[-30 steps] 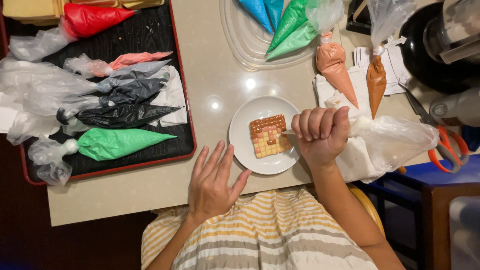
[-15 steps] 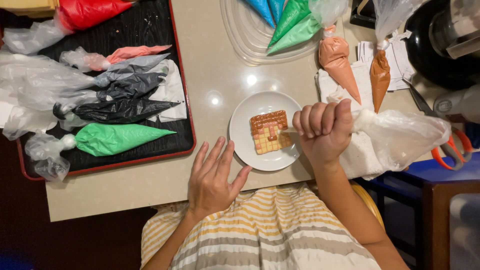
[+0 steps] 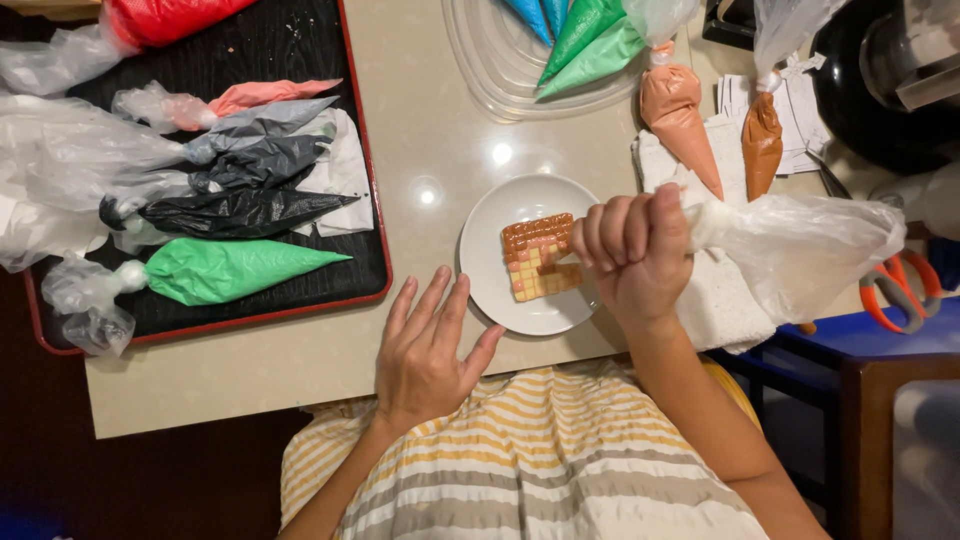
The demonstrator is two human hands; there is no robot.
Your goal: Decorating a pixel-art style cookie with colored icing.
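Note:
A small white plate (image 3: 500,290) sits on the beige table near its front edge. On it lies a square waffle-patterned cookie (image 3: 538,258), partly covered with brown icing along its top and side. My right hand (image 3: 635,250) is closed around a piping bag (image 3: 800,250) whose clear plastic tail sticks out to the right; the tip, hidden under my fingers, points at the cookie. My left hand (image 3: 430,345) rests flat on the table just left of the plate, fingers spread, holding nothing.
A black tray with a red rim (image 3: 375,180) at the left holds green (image 3: 225,270), black, grey, pink and red icing bags. Two brown-orange bags (image 3: 680,110) lie on a white towel. A clear dish (image 3: 490,60) holds blue and green bags. Orange-handled scissors (image 3: 895,285) lie at the right.
My right hand has shifted slightly over the plate's right side while piping on the cookie. My left hand stays flat beside the plate.

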